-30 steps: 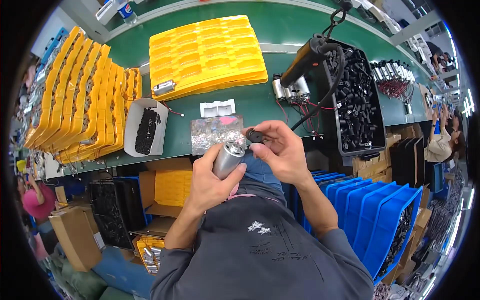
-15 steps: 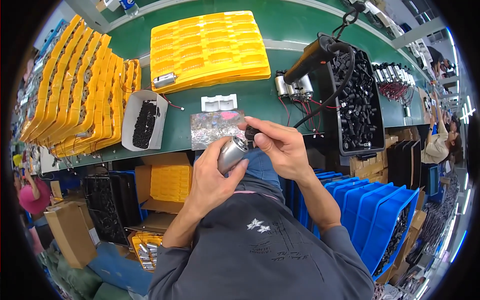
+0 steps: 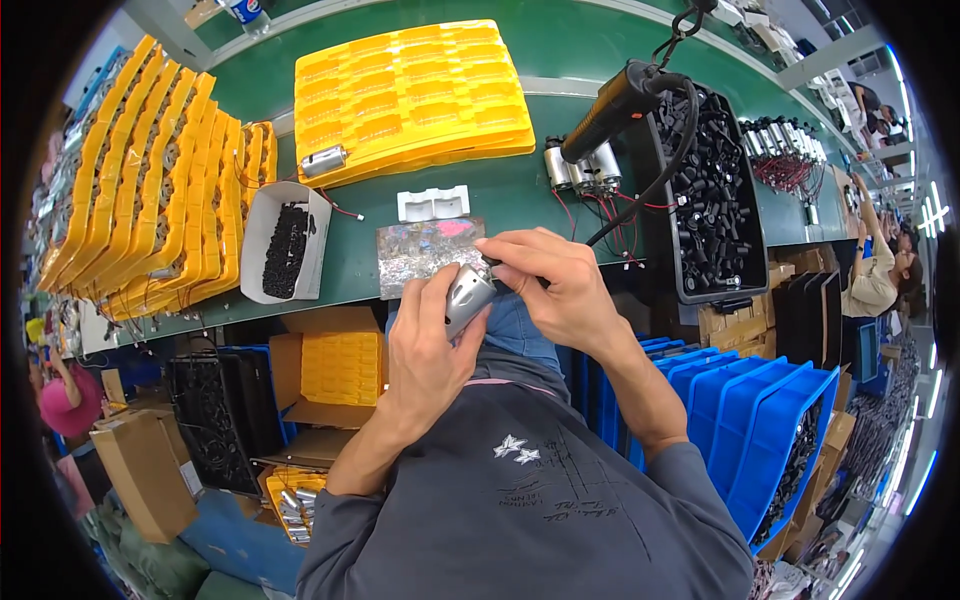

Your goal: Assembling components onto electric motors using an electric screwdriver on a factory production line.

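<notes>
My left hand (image 3: pixel 415 345) is wrapped round a silver cylindrical motor (image 3: pixel 468 302), held tilted with its end toward my right hand. The thumb and fingers of my right hand (image 3: pixel 560 285) pinch a small black part (image 3: pixel 490 263) against that end of the motor. Fingers hide most of the part. Both hands are over the front edge of the bench, close to a scuffed metal plate (image 3: pixel 410 245). Behind the plate sits a white two-cradle holder (image 3: pixel 433 204). Another motor (image 3: pixel 323 161) with a red wire lies on the corner of the yellow moulded trays (image 3: pixel 410 90).
A black electric screwdriver (image 3: pixel 618 112) hangs over several upright motors (image 3: pixel 585 168). Right of it, a black bin (image 3: pixel 727 293) holds black plastic parts. On the left stand a white box (image 3: pixel 256 235) of small black pieces and stacked yellow trays (image 3: pixel 150 170). Blue crates (image 3: pixel 735 430) flank me at right.
My right hand has brought the black part down onto the motor's end. The motor has turned slightly in my left hand. The whole view has shifted a little.
</notes>
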